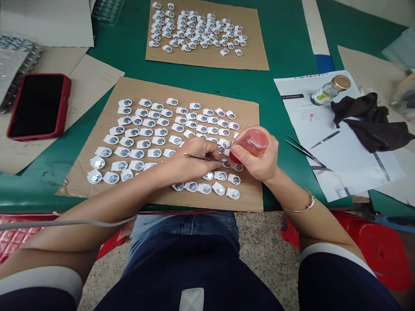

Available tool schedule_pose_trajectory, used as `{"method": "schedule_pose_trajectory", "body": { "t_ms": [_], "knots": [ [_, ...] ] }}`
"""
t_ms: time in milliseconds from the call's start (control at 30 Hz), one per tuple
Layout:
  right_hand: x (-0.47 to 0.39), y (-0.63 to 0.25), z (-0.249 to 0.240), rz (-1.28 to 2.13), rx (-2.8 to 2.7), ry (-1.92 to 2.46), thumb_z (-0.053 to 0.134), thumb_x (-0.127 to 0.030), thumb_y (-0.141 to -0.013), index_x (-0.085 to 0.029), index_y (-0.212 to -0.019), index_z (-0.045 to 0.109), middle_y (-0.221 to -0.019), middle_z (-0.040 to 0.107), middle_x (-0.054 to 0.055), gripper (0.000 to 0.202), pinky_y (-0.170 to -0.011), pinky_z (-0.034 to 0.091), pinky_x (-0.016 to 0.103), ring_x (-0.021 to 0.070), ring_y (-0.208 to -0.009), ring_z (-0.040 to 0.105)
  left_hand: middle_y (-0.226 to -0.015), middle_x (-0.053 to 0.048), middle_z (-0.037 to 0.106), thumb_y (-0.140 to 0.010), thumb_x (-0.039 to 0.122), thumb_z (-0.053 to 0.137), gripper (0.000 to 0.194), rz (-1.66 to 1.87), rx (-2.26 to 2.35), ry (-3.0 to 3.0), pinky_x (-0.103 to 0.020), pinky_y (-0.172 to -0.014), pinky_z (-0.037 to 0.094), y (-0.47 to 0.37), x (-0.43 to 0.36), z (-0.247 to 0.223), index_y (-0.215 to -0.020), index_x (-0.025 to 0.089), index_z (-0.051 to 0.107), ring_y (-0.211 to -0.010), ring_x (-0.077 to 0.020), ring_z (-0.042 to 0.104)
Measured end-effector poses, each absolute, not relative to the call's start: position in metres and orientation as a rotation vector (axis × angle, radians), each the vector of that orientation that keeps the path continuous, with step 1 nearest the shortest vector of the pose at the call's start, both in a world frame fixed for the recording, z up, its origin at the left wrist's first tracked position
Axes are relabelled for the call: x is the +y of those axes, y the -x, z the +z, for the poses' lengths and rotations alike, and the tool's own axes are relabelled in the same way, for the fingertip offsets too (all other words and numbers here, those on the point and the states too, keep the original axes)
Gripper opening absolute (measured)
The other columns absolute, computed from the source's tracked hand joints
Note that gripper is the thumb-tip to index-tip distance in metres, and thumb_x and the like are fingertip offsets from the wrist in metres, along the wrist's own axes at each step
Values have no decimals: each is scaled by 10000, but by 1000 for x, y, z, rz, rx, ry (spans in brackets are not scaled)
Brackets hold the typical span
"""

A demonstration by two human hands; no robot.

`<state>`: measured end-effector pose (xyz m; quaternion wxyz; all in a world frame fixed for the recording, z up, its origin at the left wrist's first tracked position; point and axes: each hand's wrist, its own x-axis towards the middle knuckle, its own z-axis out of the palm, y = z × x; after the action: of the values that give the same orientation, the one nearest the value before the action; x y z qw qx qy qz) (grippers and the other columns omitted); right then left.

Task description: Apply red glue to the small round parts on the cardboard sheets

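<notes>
Green tabletop (285, 47) is stretching beneath 2 sheets, the near card (249, 116) and the far card (256, 43), as I am watching remotely. Discs (192, 186) with white tabs are lying in rough rows up close and sitting bunched farther off. Work is looking unfinished, I am judging, since both hands are hovering over the near card; at this size I am failing to tell treated discs from waiting ones. My left hand (194, 155) is pinching tweezers (200, 157), its fingers curled close; my right hand (262, 160) is wrapping its fingers around a red bottle (256, 141). Nearest discs are lying below and just beside both sets of fingers, any contact being hidden from me.
</notes>
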<state>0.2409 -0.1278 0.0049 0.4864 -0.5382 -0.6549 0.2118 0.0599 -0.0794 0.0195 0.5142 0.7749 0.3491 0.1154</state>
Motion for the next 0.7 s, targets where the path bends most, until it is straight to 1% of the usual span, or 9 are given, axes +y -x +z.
{"method": "schedule_pose_trajectory", "body": {
  "t_ms": [133, 367, 467, 567, 633, 700],
  "knots": [
    [-128, -241, 4, 520, -1586, 1305, 690, -398, -677, -217, -762, 547, -702, 600, 6, 247, -587, 466, 327, 145, -630, 538, -626, 13, 655, -706, 175, 574, 89, 272, 831, -1868, -176, -490, 407, -60, -79, 20, -700, 148, 658, -574, -97, 579],
    [-128, -241, 2, 529, -1570, 1279, 704, -365, -672, -214, -767, 557, -711, 595, 8, 231, -596, 470, 347, 151, -637, 549, -630, 2, 660, -704, 201, 597, 85, 271, 844, -1874, -187, -492, 421, -60, -78, 21, -699, 153, 666, -577, -108, 585],
    [-128, -242, 2, 544, -1523, 1256, 681, -383, -706, -228, -779, 549, -713, 588, 7, 215, -589, 477, 357, 159, -638, 571, -625, -3, 663, -709, 202, 592, 93, 285, 829, -1874, -183, -471, 419, -59, -78, 17, -712, 150, 669, -563, -109, 587],
    [-125, -247, 6, 579, -1372, 1183, 573, -443, -790, -250, -793, 505, -669, 543, -9, 205, -484, 459, 326, 145, -552, 569, -641, -14, 671, -707, 193, 595, 92, 310, 817, -1839, -183, -456, 424, -59, -77, 13, -733, 149, 671, -561, -115, 598],
    [-119, -254, 12, 578, -1231, 1118, 516, -470, -816, -251, -769, 475, -629, 501, -21, 227, -386, 407, 289, 118, -445, 516, -635, -22, 671, -689, 186, 618, 69, 358, 841, -1805, -189, -458, 434, -60, -75, 15, -706, 144, 669, -557, -119, 600],
    [-114, -264, 18, 526, -1118, 1081, 488, -487, -818, -238, -708, 450, -603, 464, -24, 276, -331, 349, 269, 97, -379, 461, -623, -27, 669, -665, 178, 650, 42, 420, 897, -1776, -193, -465, 443, -62, -76, 23, -662, 138, 663, -550, -118, 598]
  ]
}}
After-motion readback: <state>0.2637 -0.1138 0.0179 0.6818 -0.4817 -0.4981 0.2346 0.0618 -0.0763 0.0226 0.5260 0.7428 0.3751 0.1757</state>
